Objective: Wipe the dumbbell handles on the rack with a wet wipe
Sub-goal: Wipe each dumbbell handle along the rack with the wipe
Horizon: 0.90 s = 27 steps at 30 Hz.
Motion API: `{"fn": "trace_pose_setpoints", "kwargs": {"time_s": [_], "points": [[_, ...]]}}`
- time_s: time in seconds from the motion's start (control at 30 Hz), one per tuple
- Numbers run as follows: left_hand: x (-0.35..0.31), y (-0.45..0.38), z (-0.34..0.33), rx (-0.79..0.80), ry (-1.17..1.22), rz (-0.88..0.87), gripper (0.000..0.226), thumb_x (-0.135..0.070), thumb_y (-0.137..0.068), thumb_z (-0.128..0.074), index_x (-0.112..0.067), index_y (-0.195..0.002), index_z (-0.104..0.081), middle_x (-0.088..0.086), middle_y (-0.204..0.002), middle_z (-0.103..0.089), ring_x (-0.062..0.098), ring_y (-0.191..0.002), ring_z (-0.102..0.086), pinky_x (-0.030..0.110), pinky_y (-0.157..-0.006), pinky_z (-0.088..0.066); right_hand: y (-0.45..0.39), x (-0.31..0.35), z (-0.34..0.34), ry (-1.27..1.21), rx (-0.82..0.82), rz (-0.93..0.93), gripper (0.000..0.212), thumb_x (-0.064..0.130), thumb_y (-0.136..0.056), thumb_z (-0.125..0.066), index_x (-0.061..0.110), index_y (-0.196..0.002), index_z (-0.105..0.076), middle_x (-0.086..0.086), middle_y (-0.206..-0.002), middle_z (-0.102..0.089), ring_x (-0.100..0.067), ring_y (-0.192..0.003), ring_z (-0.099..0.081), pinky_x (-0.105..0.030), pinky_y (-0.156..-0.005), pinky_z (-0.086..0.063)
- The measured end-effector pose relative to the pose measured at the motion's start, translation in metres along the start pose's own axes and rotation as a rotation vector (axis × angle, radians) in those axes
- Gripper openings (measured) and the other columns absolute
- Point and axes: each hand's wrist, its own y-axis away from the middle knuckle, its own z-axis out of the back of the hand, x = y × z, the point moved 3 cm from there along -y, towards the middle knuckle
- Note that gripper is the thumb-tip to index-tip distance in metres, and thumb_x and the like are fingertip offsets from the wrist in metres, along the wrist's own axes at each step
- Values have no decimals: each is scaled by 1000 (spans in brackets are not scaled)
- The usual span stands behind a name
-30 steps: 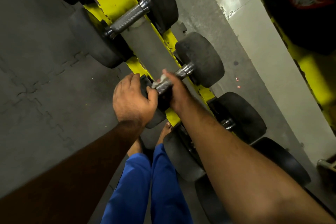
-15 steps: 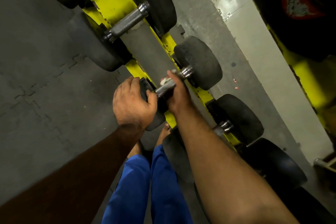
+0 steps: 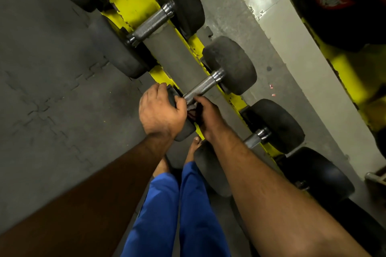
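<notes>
A dumbbell with a knurled steel handle (image 3: 203, 86) and black rubber heads lies across the yellow rack (image 3: 133, 4) in the middle of the view. My left hand (image 3: 161, 111) grips its near head, fingers curled over the rim. My right hand (image 3: 208, 115) sits at the near end of the handle and pinches a crumpled wet wipe (image 3: 191, 108) against the steel; most of the wipe is hidden between my hands. The far part of the handle is bare.
Another dumbbell (image 3: 153, 22) lies on the rack further up, and two more (image 3: 275, 123) lie lower right. Grey foam floor mat (image 3: 52, 89) lies to the left. My blue trouser legs (image 3: 177, 210) and bare feet stand below the rack. A pale wall strip (image 3: 302, 52) runs at right.
My right hand has slid with the wipe down the handle towards me, from near its middle to its near end. More bare handle now shows. The left hand stays on the head.
</notes>
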Motion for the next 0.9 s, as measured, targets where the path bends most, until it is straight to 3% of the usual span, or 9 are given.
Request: {"fn": "trace_pose_setpoints", "kwargs": {"time_s": [0.07, 0.17, 0.3, 0.43, 0.5, 0.57, 0.7, 0.8, 0.9], "points": [[0, -1, 0, -1, -3, 2, 58, -41, -82, -42, -5, -122, -62, 12, -120, -64, 31, -112, -58, 45, -98, -47, 4, -2, 2, 10, -3, 39, 20, 21, -95, -59, 10, -93, -75, -11, -98, -75, -22, -92, -70, -40, -91, -53], [1, -1, -2, 17, -33, -11, 58, -43, -84, -38, -5, -122, -61, 12, -120, -63, 30, -112, -57, 46, -99, -45, 7, -1, 3, 33, -53, 94, 21, 10, -97, -55, 13, -90, -75, -10, -95, -76, -21, -90, -70, -39, -93, -54], [-1, 11, 0, 28, -72, -61, 65, -50, -92, -32, -2, -132, -53, 16, -133, -57, 32, -127, -50, 48, -112, -35, 13, 1, -2, -41, -172, 0, 24, 5, -98, -52, 13, -87, -71, -8, -87, -73, -19, -77, -70, -33, -76, -58], [-4, 37, 12, 22, -7, -99, 71, -53, -95, -33, -1, -141, -45, 18, -147, -46, 33, -140, -38, 47, -119, -27, 32, 4, 2, -152, -224, -86, 28, 6, -100, -39, 19, -106, -63, -5, -94, -67, -15, -77, -64, -21, -52, -55], [-6, 50, 19, 26, 21, -124, 69, -50, -95, -35, 0, -141, -45, 19, -148, -44, 34, -141, -36, 46, -119, -26, 49, 8, 9, -169, -194, -80, 32, 7, -99, -37, 20, -120, -59, -4, -98, -67, -15, -79, -65, -21, -53, -54], [-9, 64, 25, 37, 25, -148, 64, -44, -95, -39, 0, -141, -45, 19, -147, -45, 34, -141, -37, 46, -119, -26, 64, 8, 19, -157, -167, -71, 32, 8, -98, -38, 18, -121, -57, -5, -102, -67, -16, -83, -65, -25, -61, -52], [-13, 93, 27, 57, 33, -202, 55, -27, -88, -50, 1, -137, -49, 21, -139, -51, 37, -135, -43, 47, -117, -29, 88, 4, 41, -27, -225, -4, 26, 6, -95, -51, 18, -116, -59, -10, -109, -66, -21, -86, -65, -28, -63, -52], [-20, 115, 19, 74, 40, -268, 52, -18, -84, -55, 1, -132, -52, 21, -130, -55, 38, -127, -49, 50, -112, -36, 104, 7, 60, 105, -317, 149, 19, -3, -93, -56, 15, -92, -61, -10, -92, -67, -18, -74, -66, -26, -58, -56], [-29, 135, 6, 113, 45, -279, 48, -14, -84, -58, 0, -130, -55, 19, -126, -57, 35, -123, -52, 47, -109, -40, 110, 11, 86, 433, -385, 278, 18, -2, -91, -58, 14, -88, -64, -7, -87, -66, -18, -76, -63, -36, -74, -58]]}}
